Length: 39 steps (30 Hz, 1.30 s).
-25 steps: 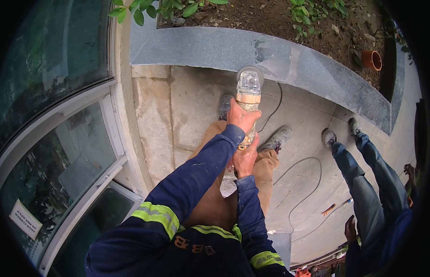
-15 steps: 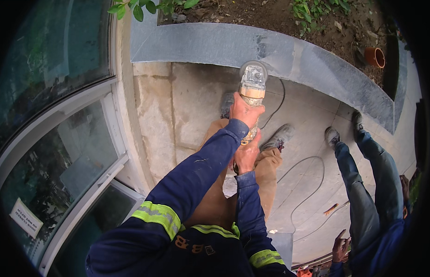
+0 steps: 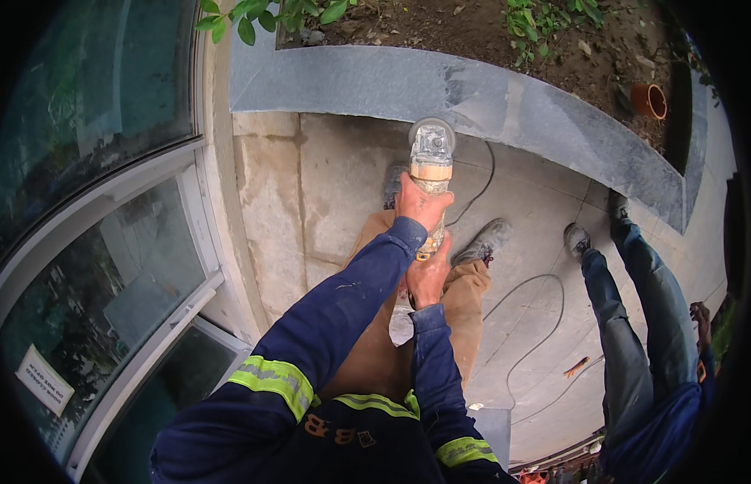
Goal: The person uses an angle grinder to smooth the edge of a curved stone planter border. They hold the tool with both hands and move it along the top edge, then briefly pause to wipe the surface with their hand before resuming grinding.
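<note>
Well off to the left hand's left stands a glazed door [image 3: 149, 242], and between the two lies pale, stained paving [image 3: 270, 202]. A grey shoe [image 3: 394, 189] sits just left of the left hand [image 3: 424, 200] itself, which is wrapped round the middle of the grinder [image 3: 431, 171] — thumb side up, the fingers mostly hidden under the body. The grinder points away from the wearer, its metal head and disc [image 3: 432, 121] beyond the left hand, near the edge of the grey ledge [image 3: 351, 81]; whether the disc touches that edge, or spins, I cannot tell. The right hand [image 3: 428, 276], nearer the wearer, is closed about the rear end, its far fingers out of view.

The grinder should handle as stiff and fairly heavy, with the weight forward in the head, so it would tip without the front grip. The casing is coated in pale dust, which could make it slippery; the disc is likely the fragile part. The sound places to hold are those in use — the barrel behind the pale collar and the rear end — with fingers kept clear of the disc.

Right of the hands, a cord [image 3: 479, 194] curves behind another shoe [image 3: 486, 240]; farther right stand a co-worker's legs [image 3: 662, 298].
</note>
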Each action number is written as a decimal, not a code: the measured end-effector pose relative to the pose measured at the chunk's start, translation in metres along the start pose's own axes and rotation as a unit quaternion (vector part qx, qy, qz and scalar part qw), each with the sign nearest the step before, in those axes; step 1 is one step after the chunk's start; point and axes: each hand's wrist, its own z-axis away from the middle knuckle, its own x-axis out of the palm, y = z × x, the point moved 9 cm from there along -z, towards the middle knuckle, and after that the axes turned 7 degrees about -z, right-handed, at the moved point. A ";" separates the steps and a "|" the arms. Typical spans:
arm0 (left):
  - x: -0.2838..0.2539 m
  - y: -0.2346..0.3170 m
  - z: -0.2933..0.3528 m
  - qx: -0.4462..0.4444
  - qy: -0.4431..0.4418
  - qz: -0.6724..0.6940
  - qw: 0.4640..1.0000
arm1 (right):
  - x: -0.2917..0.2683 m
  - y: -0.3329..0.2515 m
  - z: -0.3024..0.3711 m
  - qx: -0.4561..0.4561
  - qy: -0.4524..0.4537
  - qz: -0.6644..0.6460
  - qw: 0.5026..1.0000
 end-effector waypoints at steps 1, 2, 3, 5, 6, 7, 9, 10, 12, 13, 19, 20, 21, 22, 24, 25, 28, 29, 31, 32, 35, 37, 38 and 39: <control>0.001 0.000 0.004 0.001 0.000 -0.004 1.000 | -0.002 -0.002 0.002 -0.019 0.008 -0.005 1.000; 0.003 0.000 0.005 0.002 0.000 -0.009 1.000 | -0.003 0.001 0.001 -0.012 0.012 -0.005 1.000; 0.005 0.004 0.005 0.004 -0.006 -0.013 1.000 | -0.006 0.001 0.001 -0.004 0.016 -0.004 1.000; 0.008 0.012 0.002 0.008 -0.016 -0.022 1.000 | -0.005 0.001 -0.003 0.013 0.015 -0.012 1.000; 0.007 0.013 -0.002 0.007 -0.010 -0.011 1.000 | -0.003 0.002 -0.010 0.021 0.010 -0.022 0.999; 0.005 0.014 -0.005 0.007 -0.004 0.000 1.000 | -0.002 0.003 -0.013 0.029 0.005 -0.032 0.999; -0.002 0.010 -0.007 0.002 0.004 0.017 1.000 | 0.002 0.002 -0.012 0.050 -0.017 -0.010 0.999; -0.002 0.005 -0.007 0.002 0.011 0.010 1.000 | 0.004 0.001 -0.012 0.060 -0.027 0.001 0.998; -0.004 -0.004 -0.006 0.000 0.023 -0.003 1.000 | 0.002 0.000 -0.005 0.007 -0.008 -0.004 1.000; -0.002 -0.004 -0.002 0.000 0.016 -0.004 1.000 | 0.000 0.000 -0.001 -0.020 0.001 -0.006 1.000; 0.009 0.017 -0.001 0.010 -0.013 -0.035 0.999 | -0.007 0.005 -0.010 0.024 0.028 -0.023 0.999; 0.006 0.017 -0.004 0.007 -0.003 -0.028 1.000 | -0.004 0.005 -0.013 0.038 0.011 -0.023 0.999; 0.003 0.017 -0.009 0.005 0.008 -0.022 1.000 | -0.002 -0.005 -0.016 0.051 -0.006 -0.025 0.998; -0.002 0.015 -0.012 0.003 0.018 -0.016 1.000 | 0.001 -0.009 -0.018 0.064 -0.022 -0.026 0.997; -0.009 0.005 -0.016 0.007 0.030 0.006 1.000 | 0.010 -0.001 -0.017 0.068 -0.037 -0.027 0.997; -0.010 0.001 -0.014 0.001 0.032 0.008 0.999 | 0.010 0.002 -0.015 0.058 -0.039 -0.022 0.997; -0.007 -0.003 -0.003 -0.016 0.021 -0.005 1.000 | 0.000 -0.001 -0.005 0.016 -0.016 -0.036 0.999; -0.001 -0.001 0.001 -0.019 0.014 -0.005 1.000 | -0.004 -0.004 -0.003 0.000 -0.004 -0.045 0.999; 0.008 0.010 0.004 -0.011 -0.006 -0.007 1.000 | -0.008 0.003 -0.008 0.011 0.013 -0.036 0.999; 0.008 0.015 0.001 -0.010 -0.003 -0.011 1.000 | -0.010 0.006 -0.010 0.016 0.021 -0.032 0.999; 0.005 0.018 -0.012 0.006 0.020 -0.002 1.000 | -0.006 -0.007 -0.024 0.031 -0.004 -0.040 0.999; -0.003 0.005 -0.016 -0.007 0.027 0.010 1.000 | 0.003 -0.007 -0.021 0.031 -0.028 -0.011 0.999; -0.007 -0.001 -0.017 -0.013 0.030 0.017 0.999 | 0.007 -0.005 -0.018 0.030 -0.039 0.004 0.999; -0.013 -0.004 -0.013 -0.009 0.032 0.033 0.999 | 0.010 -0.006 -0.014 0.020 -0.041 0.001 0.999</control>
